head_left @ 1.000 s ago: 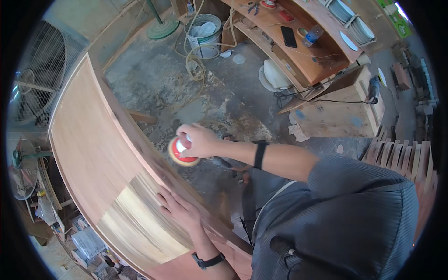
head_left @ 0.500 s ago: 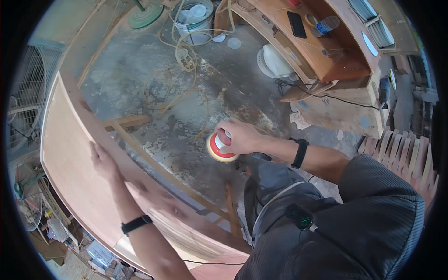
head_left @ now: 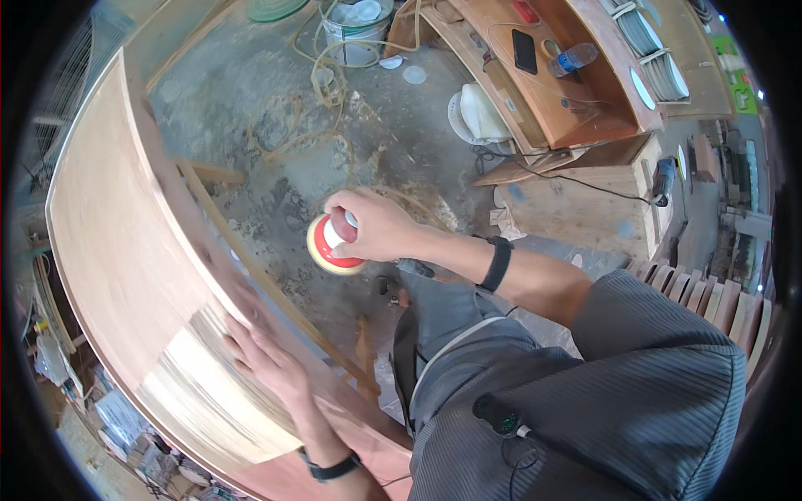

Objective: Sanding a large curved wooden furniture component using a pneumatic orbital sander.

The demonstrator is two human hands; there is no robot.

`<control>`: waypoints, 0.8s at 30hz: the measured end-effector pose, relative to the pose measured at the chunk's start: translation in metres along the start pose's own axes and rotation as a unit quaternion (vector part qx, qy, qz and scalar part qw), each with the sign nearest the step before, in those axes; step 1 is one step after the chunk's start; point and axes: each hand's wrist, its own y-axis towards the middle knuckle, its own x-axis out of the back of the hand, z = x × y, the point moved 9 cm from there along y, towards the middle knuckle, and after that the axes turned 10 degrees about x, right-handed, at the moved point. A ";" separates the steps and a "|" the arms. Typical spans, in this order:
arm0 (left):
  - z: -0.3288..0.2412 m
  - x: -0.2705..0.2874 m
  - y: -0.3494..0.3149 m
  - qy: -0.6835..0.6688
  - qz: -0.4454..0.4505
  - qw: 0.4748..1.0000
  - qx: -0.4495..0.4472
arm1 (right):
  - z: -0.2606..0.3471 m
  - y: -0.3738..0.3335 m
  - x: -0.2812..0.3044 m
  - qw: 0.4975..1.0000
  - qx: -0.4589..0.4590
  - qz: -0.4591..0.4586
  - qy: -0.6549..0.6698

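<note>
My right hand (head_left: pixel 380 224) is closed around a round red-and-white sander (head_left: pixel 326 247) with a pale yellow pad edge. It holds the sander in the air over the floor, to the right of a curved wooden panel (head_left: pixel 117 209) and apart from it. My left hand (head_left: pixel 271 361) rests on the panel's near part with its fingers stretched out along the inner edge, holding nothing. Beside those fingers lies a pale, streaky-grained section (head_left: pixel 209 388) of the panel. Further along, the surface is smooth and pinkish tan.
A wooden frame bar (head_left: pixel 251 271) runs beside the panel. Hoses (head_left: pixel 334 108) coil on the stained floor near a white bucket (head_left: pixel 357 42). An orange-brown cabinet (head_left: pixel 614 108) carries a phone (head_left: pixel 525 52) and a bottle (head_left: pixel 574 58). Slatted wooden pieces (head_left: pixel 710 301) stand at right.
My left hand has slid along the panel toward me, to the streaky section. The sander, still in my right hand, has moved left toward the panel. The whole view has shifted a little.
</note>
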 end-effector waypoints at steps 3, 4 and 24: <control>0.019 0.008 -0.079 0.008 0.023 0.997 0.069 | 0.044 0.001 -0.015 0.999 0.035 0.016 0.013; 0.025 0.011 -0.099 0.005 0.022 0.997 0.072 | 0.062 0.003 -0.020 0.997 0.068 0.022 0.019; 0.056 0.015 -0.196 0.000 0.052 0.998 0.044 | 0.096 -0.048 -0.130 0.929 -0.013 -0.022 0.369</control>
